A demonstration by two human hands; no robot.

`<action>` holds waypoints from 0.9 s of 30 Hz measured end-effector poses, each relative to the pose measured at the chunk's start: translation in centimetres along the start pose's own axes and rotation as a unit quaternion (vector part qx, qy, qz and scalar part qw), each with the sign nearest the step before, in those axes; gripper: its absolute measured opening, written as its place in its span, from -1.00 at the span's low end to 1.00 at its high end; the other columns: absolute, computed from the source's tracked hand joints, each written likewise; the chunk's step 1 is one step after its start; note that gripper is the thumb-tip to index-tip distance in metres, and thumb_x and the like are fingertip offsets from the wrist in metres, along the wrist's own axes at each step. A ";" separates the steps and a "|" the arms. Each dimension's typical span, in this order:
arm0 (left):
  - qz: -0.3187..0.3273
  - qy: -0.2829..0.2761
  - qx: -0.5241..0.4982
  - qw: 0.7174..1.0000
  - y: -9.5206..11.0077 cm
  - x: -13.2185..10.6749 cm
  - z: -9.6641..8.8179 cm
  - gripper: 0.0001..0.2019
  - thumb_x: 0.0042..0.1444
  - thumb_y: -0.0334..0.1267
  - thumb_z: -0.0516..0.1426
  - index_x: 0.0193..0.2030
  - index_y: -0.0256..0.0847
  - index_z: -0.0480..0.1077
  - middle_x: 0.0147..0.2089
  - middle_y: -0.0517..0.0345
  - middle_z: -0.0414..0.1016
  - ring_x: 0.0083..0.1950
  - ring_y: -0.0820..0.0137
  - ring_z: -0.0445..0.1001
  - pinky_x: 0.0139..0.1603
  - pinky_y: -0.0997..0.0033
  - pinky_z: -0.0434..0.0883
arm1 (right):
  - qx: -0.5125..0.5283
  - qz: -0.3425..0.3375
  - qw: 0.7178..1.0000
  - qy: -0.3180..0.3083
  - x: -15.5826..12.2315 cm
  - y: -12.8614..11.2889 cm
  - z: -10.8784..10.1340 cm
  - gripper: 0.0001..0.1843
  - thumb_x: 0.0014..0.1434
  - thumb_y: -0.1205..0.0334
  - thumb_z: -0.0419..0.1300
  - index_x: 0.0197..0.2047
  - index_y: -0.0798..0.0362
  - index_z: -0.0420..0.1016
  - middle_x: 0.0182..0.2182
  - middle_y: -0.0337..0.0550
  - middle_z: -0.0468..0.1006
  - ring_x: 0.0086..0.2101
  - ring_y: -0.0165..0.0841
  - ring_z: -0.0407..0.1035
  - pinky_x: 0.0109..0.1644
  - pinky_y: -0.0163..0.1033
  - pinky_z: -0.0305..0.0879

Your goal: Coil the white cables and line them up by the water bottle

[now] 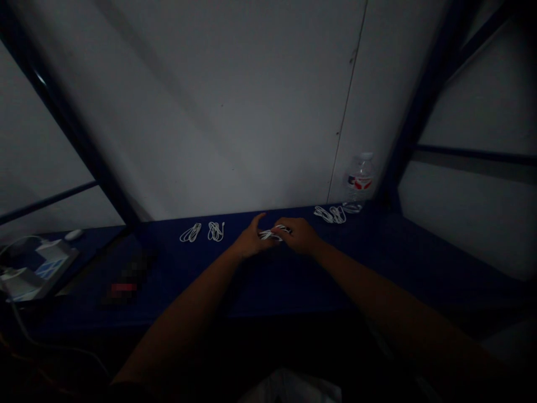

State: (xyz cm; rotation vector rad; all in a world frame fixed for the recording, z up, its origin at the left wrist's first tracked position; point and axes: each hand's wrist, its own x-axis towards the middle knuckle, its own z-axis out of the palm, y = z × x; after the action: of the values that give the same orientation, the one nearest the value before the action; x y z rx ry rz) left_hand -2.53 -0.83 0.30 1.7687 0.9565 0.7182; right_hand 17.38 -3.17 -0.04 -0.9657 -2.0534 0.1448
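A bundled white cable (272, 232) is between my hands, just above the blue shelf (268, 285). My right hand (297, 235) is closed around its right side, thumb and fingers pinching the loops. From the left, my left hand (250, 239) meets the bundle with its thumb raised and spread away from the fingers; the fingertips are partly hidden by the cable. To the left lie two coiled white cables, one looped long (191, 232) and one rounder coil (215, 231). A further pair of coiled white cables (329, 214) rests at the back right.
A clear plastic bottle (359, 184) stands behind the right pair of cables, against the pale wall (235, 112). White power strips with plugs (50, 266) sit at the far left. A dark blurred object (128, 280) lies on the left. Blue frame posts (75, 123) rise at both sides.
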 end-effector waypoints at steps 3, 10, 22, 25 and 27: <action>-0.105 0.014 -0.082 0.991 -0.1 0.2 -0.1 -0.25 0.02 0.08 0.26 0.25 -0.31 0.22 -0.11 -0.16 0.52 -0.31 0.33 0.51 -0.28 0.34 0.42 | -0.043 0.035 0.993 0.103 0.1 0.9 -0.4 -0.69 0.29 0.03 0.10 -0.22 0.06 0.55 -0.30 -0.10 0.61 -0.29 -0.29 0.47 -0.20 -0.24 0.28; -0.071 -0.131 -0.353 0.923 0.2 0.0 1.5 -0.35 0.13 0.32 -0.01 0.02 -0.25 0.41 0.07 -0.14 0.46 0.02 0.21 0.48 0.03 0.19 0.39 | -0.136 -0.047 0.988 0.047 -0.1 0.3 0.8 -0.71 0.30 0.10 0.08 -0.07 0.05 0.53 -0.26 -0.05 0.56 -0.26 -0.28 0.43 -0.16 -0.21 0.31; -0.038 -0.181 -0.200 0.962 0.0 -0.9 0.7 -0.46 -0.07 0.18 0.28 -0.19 -0.26 0.35 -0.34 0.16 0.39 -0.46 0.53 0.34 -0.51 0.54 0.25 | -0.178 -0.127 0.968 0.123 -0.5 -0.8 -0.5 -0.78 0.25 0.12 0.11 -0.23 0.02 0.53 -0.19 -0.02 0.47 -0.14 -0.20 0.31 -0.04 -0.09 0.23; 0.003 -0.208 -0.130 0.969 0.4 -1.1 1.1 -0.52 -0.13 0.03 0.36 -0.21 -0.28 0.37 -0.40 0.22 0.33 -0.48 0.55 0.28 -0.51 0.53 0.26 | -0.177 -0.150 0.972 0.045 -0.3 -0.8 -0.5 -0.76 0.27 0.10 0.08 -0.20 -0.01 0.54 -0.15 -0.03 0.48 -0.13 -0.21 0.31 -0.03 -0.10 0.20; 0.018 -0.205 -0.075 0.976 0.7 -1.0 1.2 -0.56 -0.12 -0.02 0.36 -0.23 -0.29 0.40 -0.41 0.22 0.33 -0.49 0.55 0.26 -0.50 0.52 0.26 | -0.164 -0.143 0.976 -0.011 -0.2 -0.8 0.0 -0.71 0.30 0.10 0.03 -0.26 0.03 0.53 -0.30 -0.05 0.50 -0.24 -0.26 0.31 -0.12 -0.16 0.20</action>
State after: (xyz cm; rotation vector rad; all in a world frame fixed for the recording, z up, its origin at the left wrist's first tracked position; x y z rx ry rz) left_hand -1.94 -2.39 0.45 1.7139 0.5775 0.4090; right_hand 16.96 -3.86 0.14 -0.8492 -2.2550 -0.3483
